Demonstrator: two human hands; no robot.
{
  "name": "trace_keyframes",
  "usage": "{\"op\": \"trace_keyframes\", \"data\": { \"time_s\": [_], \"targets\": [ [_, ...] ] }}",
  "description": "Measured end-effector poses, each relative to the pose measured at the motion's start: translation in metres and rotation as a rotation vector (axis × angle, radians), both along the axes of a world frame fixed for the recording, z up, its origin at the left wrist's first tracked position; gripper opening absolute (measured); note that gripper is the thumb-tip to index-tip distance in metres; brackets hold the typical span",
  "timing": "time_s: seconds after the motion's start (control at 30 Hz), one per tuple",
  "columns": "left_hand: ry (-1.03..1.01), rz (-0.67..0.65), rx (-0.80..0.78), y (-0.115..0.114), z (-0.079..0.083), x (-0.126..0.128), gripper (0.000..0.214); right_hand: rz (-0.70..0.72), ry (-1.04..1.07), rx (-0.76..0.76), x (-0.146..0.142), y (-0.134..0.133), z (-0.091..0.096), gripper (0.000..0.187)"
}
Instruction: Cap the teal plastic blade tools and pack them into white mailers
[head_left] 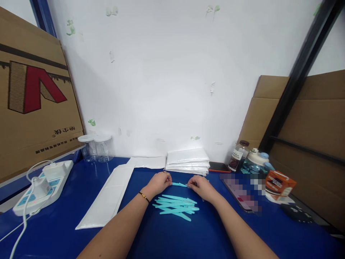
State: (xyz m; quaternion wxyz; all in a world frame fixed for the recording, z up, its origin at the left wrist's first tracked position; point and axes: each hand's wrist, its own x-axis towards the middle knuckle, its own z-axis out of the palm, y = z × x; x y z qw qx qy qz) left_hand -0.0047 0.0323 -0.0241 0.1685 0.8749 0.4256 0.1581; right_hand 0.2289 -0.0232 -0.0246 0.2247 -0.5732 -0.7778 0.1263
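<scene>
A thin turquoise stick point(179, 184), shaped like an eyebrow razor, is stretched level between my two hands. My left hand point(161, 182) pinches its left end between thumb and fingers. At the other end, the closed fingertips of my right hand point(201, 186) grip the stick's tip, where a small clear piece seems to show. Just below my hands, a loose pile of similar turquoise sticks point(176, 207) lies crisscrossed on the blue table point(172, 239). Small clear bits by my right hand are too faint to name.
White padded mailers point(187, 160) are stacked against the wall, and another mailer point(107, 196) lies left. A power strip point(44, 187) with cables and clear jars point(104, 149) stand farther left. To the right are a phone point(219, 167), bottle point(238, 155), jug point(254, 162) and orange box point(279, 184).
</scene>
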Motion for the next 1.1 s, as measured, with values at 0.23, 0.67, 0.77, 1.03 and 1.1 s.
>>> {"op": "trace_keyframes", "data": {
  "time_s": [0.23, 0.67, 0.77, 1.03, 1.1],
  "targets": [
    [0.035, -0.051, 0.043, -0.006, 0.003, 0.010, 0.011, 0.081, 0.028, 0.017, -0.009, 0.001, 0.000, 0.019],
    [0.033, -0.180, -0.108, -0.022, 0.012, 0.006, 0.025, -0.097, -0.201, 0.079, 0.006, 0.013, -0.005, 0.022],
    [0.066, -0.138, -0.138, -0.025, 0.012, 0.010, 0.010, -0.155, -0.179, 0.073, 0.003, 0.015, -0.008, 0.017],
    [-0.153, -0.068, -0.130, -0.017, 0.009, 0.005, 0.014, -0.121, 0.432, 0.057, 0.011, 0.016, -0.007, 0.012],
    [-0.232, -0.046, -0.166, -0.014, 0.006, 0.004, 0.014, -0.084, 0.750, -0.042, 0.011, 0.011, -0.001, 0.013]
  ]
}}
